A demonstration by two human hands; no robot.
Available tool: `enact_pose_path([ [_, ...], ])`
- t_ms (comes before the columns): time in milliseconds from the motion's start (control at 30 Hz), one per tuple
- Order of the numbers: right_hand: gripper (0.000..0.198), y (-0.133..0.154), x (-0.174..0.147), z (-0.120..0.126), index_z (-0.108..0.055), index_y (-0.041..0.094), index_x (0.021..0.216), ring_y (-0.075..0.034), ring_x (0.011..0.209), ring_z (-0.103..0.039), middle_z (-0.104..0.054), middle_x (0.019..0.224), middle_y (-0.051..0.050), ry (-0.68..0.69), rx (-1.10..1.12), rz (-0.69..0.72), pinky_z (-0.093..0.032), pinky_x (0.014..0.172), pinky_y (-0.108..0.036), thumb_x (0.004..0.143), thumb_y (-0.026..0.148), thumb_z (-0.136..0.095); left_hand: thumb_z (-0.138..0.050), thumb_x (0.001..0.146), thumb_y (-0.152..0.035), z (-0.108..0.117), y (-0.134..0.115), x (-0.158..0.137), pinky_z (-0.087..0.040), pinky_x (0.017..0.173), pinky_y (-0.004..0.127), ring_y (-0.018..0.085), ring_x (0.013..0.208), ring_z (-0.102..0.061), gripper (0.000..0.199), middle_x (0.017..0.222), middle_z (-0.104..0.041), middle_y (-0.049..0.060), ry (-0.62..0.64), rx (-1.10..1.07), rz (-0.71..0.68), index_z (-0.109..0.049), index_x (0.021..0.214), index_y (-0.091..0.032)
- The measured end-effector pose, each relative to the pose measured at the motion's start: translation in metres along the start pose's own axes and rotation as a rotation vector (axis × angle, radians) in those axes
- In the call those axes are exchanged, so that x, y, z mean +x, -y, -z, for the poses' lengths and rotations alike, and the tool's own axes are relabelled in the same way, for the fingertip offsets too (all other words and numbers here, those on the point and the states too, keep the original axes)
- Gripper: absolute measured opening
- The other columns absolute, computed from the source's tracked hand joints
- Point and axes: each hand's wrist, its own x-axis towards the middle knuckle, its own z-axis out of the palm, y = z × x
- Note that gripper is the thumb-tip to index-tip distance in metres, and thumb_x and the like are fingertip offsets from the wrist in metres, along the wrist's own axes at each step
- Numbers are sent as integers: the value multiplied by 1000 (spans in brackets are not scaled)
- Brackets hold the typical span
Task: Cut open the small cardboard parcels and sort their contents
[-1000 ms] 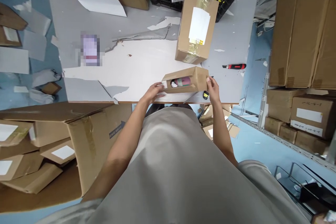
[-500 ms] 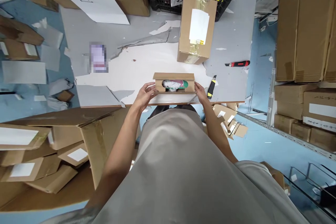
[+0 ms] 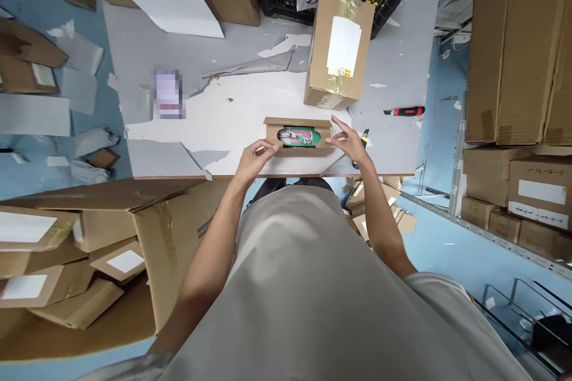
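A small cardboard box (image 3: 297, 152) lies open-topped near the front edge of the table. Inside it shows a green, pink and white package (image 3: 300, 136), partly covered by the cardboard at both ends. My left hand (image 3: 257, 161) has its fingers closed together on the left end of the box. At the right end, my right hand (image 3: 351, 141) is open: thumb and index finger are spread, and a fingertip touches the inner cardboard. A yellow and black utility knife (image 3: 364, 139) lies partly hidden behind my right hand.
A taped carton (image 3: 319, 71) with a white label stands behind the box, before a black crate (image 3: 279, 9). To the right lies a red and black utility knife (image 3: 409, 111). A pixelated item (image 3: 168, 94) is on the left. A large carton (image 3: 179, 238) stands below left.
Both hands have moved from the outer ends of the box inward over its top. The box has tilted, and more of the green package shows. My right index finger has lifted away.
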Motion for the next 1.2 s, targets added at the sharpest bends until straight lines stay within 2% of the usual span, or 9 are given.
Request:
enact_pose_path([
  [100, 79, 4, 9, -6, -82, 25, 145, -31, 123, -76, -75, 156, -14, 64, -101, 72, -65, 108, -45, 91, 82, -82, -85, 82, -52, -5, 11, -3, -49, 127, 49, 34, 140, -67, 34, 131, -79, 11, -16, 75, -54, -65, 81, -24],
  [200, 70, 5, 9, -12, -87, 23, 130, -33, 127, -76, -82, 136, -14, 122, -198, 165, -60, 114, -48, 97, 83, -73, -82, 81, -45, -3, 21, -10, -41, 135, 49, 35, 160, -54, 24, 157, -69, 13, 0, 93, -60, -70, 88, -24],
  [333, 74, 4, 5, -15, -89, 25, 121, -30, 119, -78, -84, 128, -13, 125, -165, 176, -62, 108, -45, 98, 91, -66, -85, 76, -45, 4, 31, -21, -33, 140, 50, 35, 173, -38, 34, 179, -52, 14, 75, 52, -44, -74, 101, -25],
  [467, 83, 4, 17, -17, -90, 24, 107, -30, 114, -78, -85, 119, -12, 76, -119, 130, -64, 100, -44, 92, 101, -62, -85, 75, -45, 7, 31, -20, -32, 141, 49, 35, 176, -33, 40, 174, -57, 15, 112, 1, -50, -76, 108, -26],
  [633, 89, 2, 32, -22, -88, 22, 102, -29, 107, -78, -86, 114, -12, 11, -98, 89, -63, 96, -42, 84, 106, -64, -78, 80, -35, 4, 10, -1, -42, 134, 51, 35, 165, -48, 46, 161, -66, 13, 75, 93, -66, -77, 124, -26],
  [767, 84, 6, 13, -24, -84, 23, 115, -24, 91, -76, -85, 126, -11, -173, -157, -5, -64, 93, -41, 89, 101, -64, -72, 82, -23, -8, -16, 8, -46, 131, 52, 35, 153, -59, 36, 155, -69, 12, -78, 355, -248, -81, 116, -25],
  [900, 70, 25, -23, -28, -80, 24, 96, -25, 83, -72, -83, 106, -10, -428, -283, -73, -61, 95, -45, 104, 89, -55, -62, 91, -22, -24, -35, 12, -52, 126, 49, 35, 133, -71, 32, 133, -82, 9, 55, 468, -343, -86, 113, -25],
  [1067, 62, 56, -42, -48, -84, 26, 103, -29, 113, -76, -86, 118, -10, -49, -424, 167, -53, 113, -47, 121, 66, -41, -63, 92, -25, -33, -42, 27, -49, 125, 56, 43, 128, -72, 35, 124, -84, 14, 135, 670, -344, -87, 117, -23],
  [1200, 57, 63, -44, -54, -85, 24, 107, -36, 116, -71, -85, 117, -16, 79, -632, 132, -53, 112, -53, 122, 57, -42, -69, 90, -29, -26, -36, 31, -45, 127, 61, 47, 126, -64, 24, 105, -80, 21, 118, 759, -358, -85, 105, -19],
])
